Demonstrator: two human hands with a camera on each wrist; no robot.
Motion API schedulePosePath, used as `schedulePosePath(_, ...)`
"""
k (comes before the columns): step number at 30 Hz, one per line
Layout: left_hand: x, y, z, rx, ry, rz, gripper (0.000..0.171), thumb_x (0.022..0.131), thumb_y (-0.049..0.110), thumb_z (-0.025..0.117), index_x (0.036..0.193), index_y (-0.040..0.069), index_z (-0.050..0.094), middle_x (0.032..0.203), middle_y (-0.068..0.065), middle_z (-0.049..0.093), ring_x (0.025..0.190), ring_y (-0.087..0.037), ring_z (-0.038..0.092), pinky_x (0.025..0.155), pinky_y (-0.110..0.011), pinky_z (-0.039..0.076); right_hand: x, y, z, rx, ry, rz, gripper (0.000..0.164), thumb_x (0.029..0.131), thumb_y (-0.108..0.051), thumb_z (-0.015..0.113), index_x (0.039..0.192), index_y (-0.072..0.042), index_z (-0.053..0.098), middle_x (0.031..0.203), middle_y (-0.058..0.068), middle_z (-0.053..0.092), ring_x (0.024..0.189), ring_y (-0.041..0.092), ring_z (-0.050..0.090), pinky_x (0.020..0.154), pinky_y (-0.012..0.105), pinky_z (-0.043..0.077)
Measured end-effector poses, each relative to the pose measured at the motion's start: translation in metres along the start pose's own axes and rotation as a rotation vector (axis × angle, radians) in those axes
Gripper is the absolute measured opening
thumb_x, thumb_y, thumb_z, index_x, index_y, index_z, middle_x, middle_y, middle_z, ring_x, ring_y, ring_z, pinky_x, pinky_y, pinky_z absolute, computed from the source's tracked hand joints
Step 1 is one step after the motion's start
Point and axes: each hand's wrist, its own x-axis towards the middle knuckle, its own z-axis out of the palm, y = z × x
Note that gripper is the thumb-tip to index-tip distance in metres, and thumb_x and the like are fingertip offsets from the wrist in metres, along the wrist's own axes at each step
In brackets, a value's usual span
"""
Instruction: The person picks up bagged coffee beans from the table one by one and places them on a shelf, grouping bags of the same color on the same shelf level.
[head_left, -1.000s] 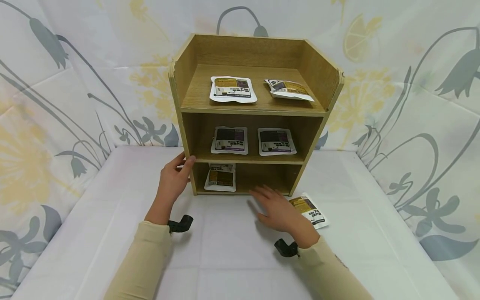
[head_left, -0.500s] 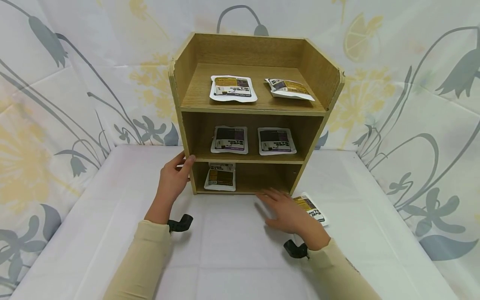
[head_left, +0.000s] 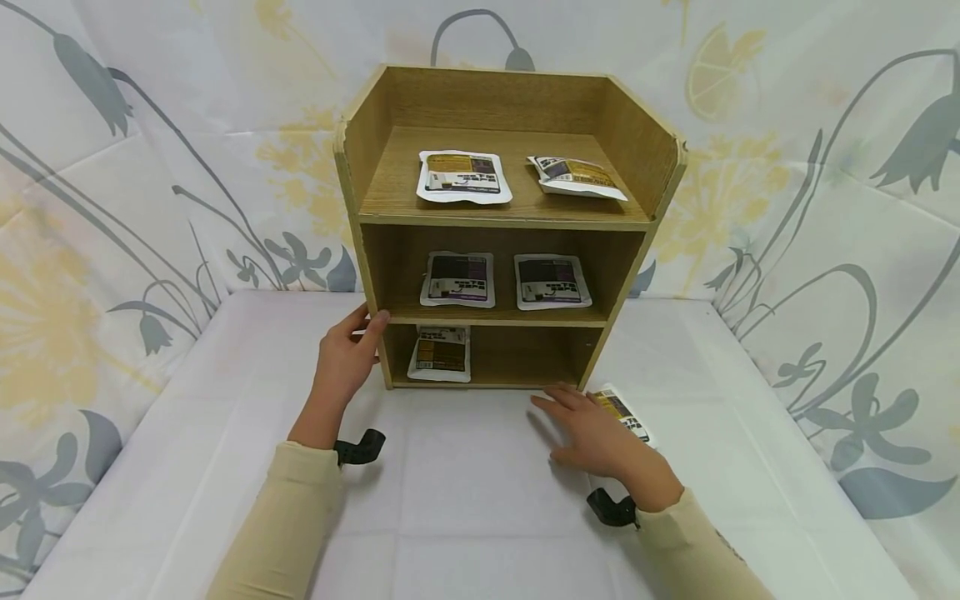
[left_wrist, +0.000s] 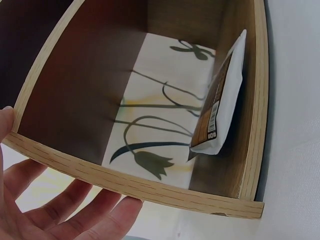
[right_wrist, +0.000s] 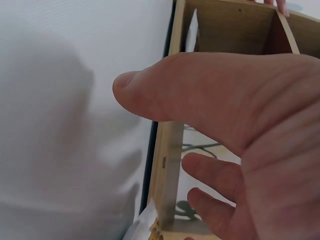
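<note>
A three-tier wooden shelf (head_left: 495,222) stands on the table. My left hand (head_left: 343,362) grips its left side panel, thumb on the front edge and fingers along the outer face, as the left wrist view shows. On the bottom tier a white-edged flat pouch (head_left: 440,354) leans at the left. My right hand (head_left: 603,433), fingers spread and holding nothing, hovers low in front of the shelf's bottom right corner. It partly hides another pouch (head_left: 624,410) lying on the table; whether they touch I cannot tell. In the right wrist view only a corner of this pouch (right_wrist: 146,220) shows.
Two dark-labelled pouches (head_left: 459,279) lie on the middle tier. The top tier carries two yellow-labelled pouches (head_left: 465,177), the right one slanted. White cloth (head_left: 480,492) covers the table, and flower-print cloth (head_left: 787,208) hangs behind and at both sides.
My right hand has moved right and slightly toward me, from the bottom tier's front edge, covering more of the pouch on the table. The left hand keeps its place on the shelf.
</note>
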Motion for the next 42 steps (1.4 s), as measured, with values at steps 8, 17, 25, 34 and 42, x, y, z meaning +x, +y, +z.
schedulePosePath(8, -0.001, 0.001, 0.000, 0.003, -0.006, -0.003, 0.078, 0.089, 0.071, 0.044, 0.151, 0.026, 0.035, 0.135, -0.016, 0.054, 0.117, -0.032, 0.060, 0.086, -0.045, 0.057, -0.012, 0.008, 0.000, -0.001, -0.008, 0.040, 0.079, 0.072, -0.022, 0.080, 0.144, -0.014, 0.047, 0.148, 0.016, 0.044, 0.138, 0.041, 0.039, 0.106, 0.064, 0.032)
schedulePosePath(17, 0.000, 0.000, 0.000, 0.004, -0.007, -0.005, 0.078, 0.089, 0.072, 0.044, 0.152, 0.026, 0.035, 0.135, -0.016, 0.054, 0.118, -0.032, 0.059, 0.086, -0.045, 0.056, -0.025, 0.018, 0.002, 0.010, -0.022, 0.077, 0.083, 0.072, -0.023, 0.080, 0.146, -0.014, 0.044, 0.152, 0.017, 0.038, 0.141, 0.043, 0.033, 0.110, 0.064, 0.028)
schedulePosePath(25, -0.001, 0.002, -0.001, 0.001, -0.006, 0.003, 0.078, 0.089, 0.071, 0.044, 0.151, 0.025, 0.035, 0.134, -0.016, 0.054, 0.117, -0.032, 0.060, 0.085, -0.045, 0.057, -0.035, 0.025, 0.001, 0.058, -0.022, 0.127, 0.085, 0.072, -0.022, 0.080, 0.148, -0.018, 0.042, 0.153, 0.014, 0.038, 0.142, 0.040, 0.031, 0.108, 0.068, 0.026)
schedulePosePath(34, -0.001, 0.002, 0.000, 0.000, -0.003, -0.001, 0.077, 0.089, 0.070, 0.044, 0.152, 0.025, 0.035, 0.135, -0.017, 0.054, 0.118, -0.033, 0.059, 0.085, -0.045, 0.057, -0.047, 0.032, -0.002, 0.074, -0.035, 0.168, 0.085, 0.072, -0.018, 0.074, 0.150, -0.015, 0.039, 0.157, 0.014, 0.031, 0.145, 0.042, 0.025, 0.105, 0.072, 0.024)
schedulePosePath(42, -0.002, 0.002, -0.001, -0.005, -0.001, -0.003, 0.077, 0.089, 0.070, 0.045, 0.151, 0.025, 0.036, 0.134, -0.016, 0.054, 0.117, -0.032, 0.060, 0.085, -0.044, 0.057, -0.055, 0.041, -0.005, 0.094, -0.033, 0.202, 0.087, 0.069, -0.016, 0.075, 0.149, -0.013, 0.040, 0.155, 0.019, 0.032, 0.143, 0.045, 0.027, 0.105, 0.072, 0.025)
